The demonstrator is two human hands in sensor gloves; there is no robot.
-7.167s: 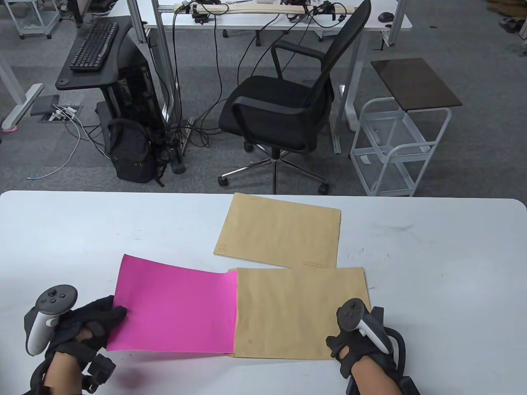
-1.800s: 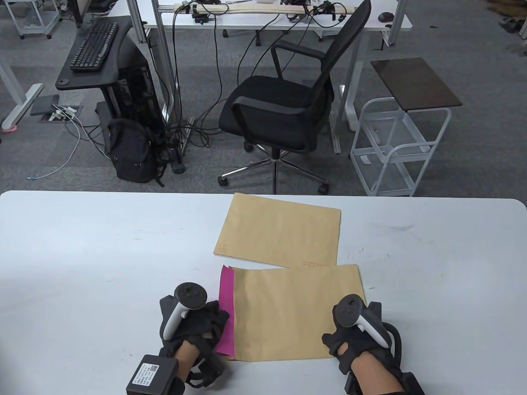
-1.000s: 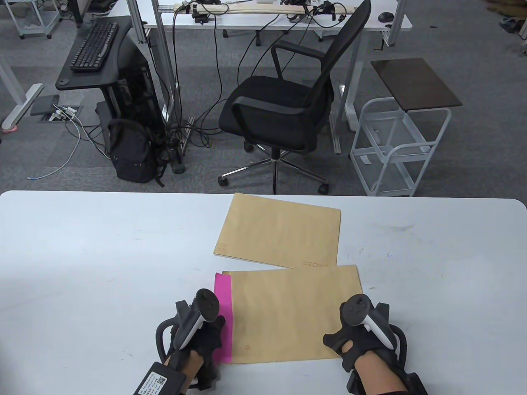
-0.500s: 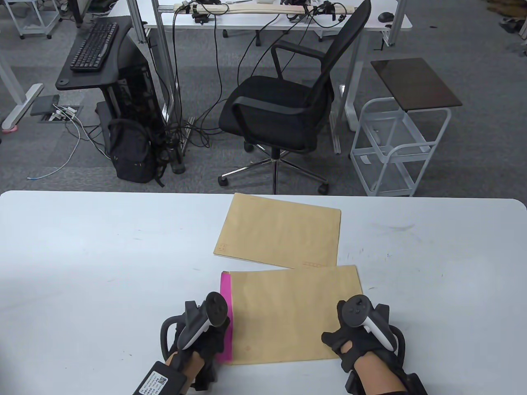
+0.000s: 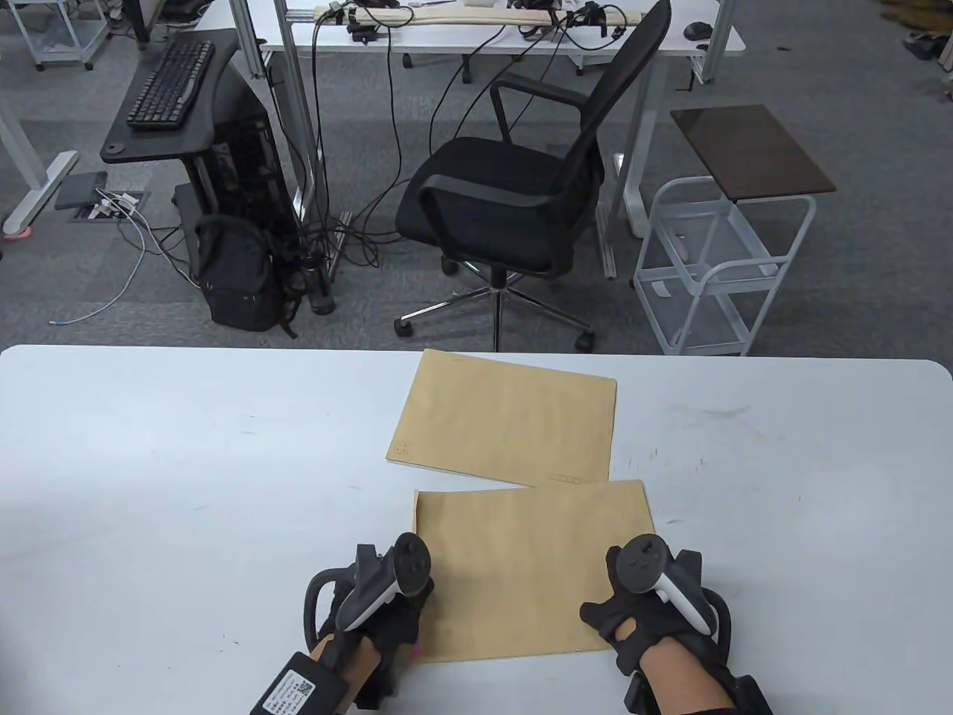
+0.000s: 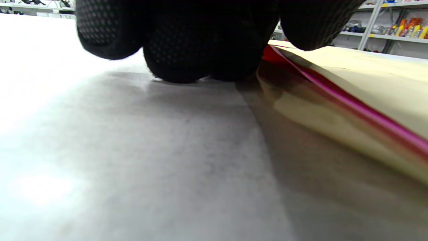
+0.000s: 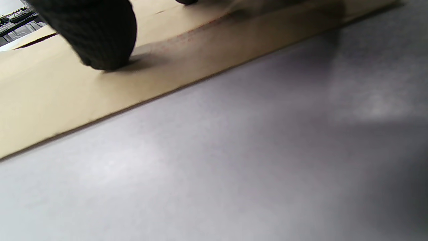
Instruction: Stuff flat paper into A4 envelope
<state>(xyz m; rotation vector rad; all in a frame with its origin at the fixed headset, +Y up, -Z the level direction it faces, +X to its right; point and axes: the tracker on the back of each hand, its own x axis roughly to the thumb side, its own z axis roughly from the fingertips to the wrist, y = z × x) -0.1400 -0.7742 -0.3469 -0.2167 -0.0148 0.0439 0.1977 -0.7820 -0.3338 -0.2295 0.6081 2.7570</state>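
table view first: near envelope (image 5: 532,570) lies flat on the white counter (image 5: 149,462), its far edge just beside a second envelope (image 5: 506,421) further back. left hand (image 5: 372,611) sits at the near envelope's open left edge, right hand (image 5: 655,603) rests on its right end. only a speck of pink paper (image 5: 415,649) shows at the near-left corner, so the sheet looks almost fully inside. risk here: if the right hand eases off, a further push from the left could slide the whole envelope to the right instead of seating the sheet.

left wrist view: gloved fingertips (image 6: 200,50) bunch against the counter right at the envelope's mouth. a thin pink strip (image 6: 351,107) of the sheet runs between the two tan layers. whether this grip pinches anything or only presses, i cannot tell. likely trouble: the fingers could catch the lower flap and fold it under, or crumple the sheet's last edge against the mouth, since thin paper buckles when pushed from its end.

right wrist view: one gloved fingertip (image 7: 97,36) presses down on the tan surface near its edge; this grip is a flat hold, grasping nothing. a single finger is a light anchor, and the envelope may pivot around it under a sideways shove.
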